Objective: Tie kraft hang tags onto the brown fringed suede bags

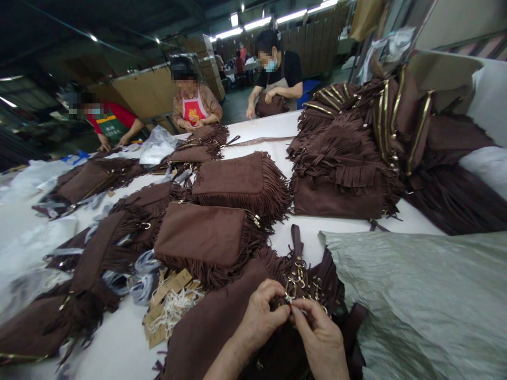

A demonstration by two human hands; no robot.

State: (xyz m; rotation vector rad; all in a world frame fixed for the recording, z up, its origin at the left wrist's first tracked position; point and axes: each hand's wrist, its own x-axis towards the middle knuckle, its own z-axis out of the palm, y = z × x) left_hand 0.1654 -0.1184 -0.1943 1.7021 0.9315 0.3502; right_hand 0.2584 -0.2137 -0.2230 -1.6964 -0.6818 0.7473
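A brown suede fringed bag (222, 322) lies in front of me at the near edge of the white table (396, 224). My left hand (259, 316) and my right hand (320, 335) meet over its brass rings and clasps (295, 282). Both hands are closed in a pinch, fingertips touching at the hardware; what they pinch is too small to name. Paper hang tags with white strings (170, 306) lie just left of the bag.
Several more fringed bags (206, 235) lie across the table, and a tall stack of them (348, 153) stands at the right. Grey-green wrapping paper (420, 301) covers the near right. Three other people (192, 103) work at the far side.
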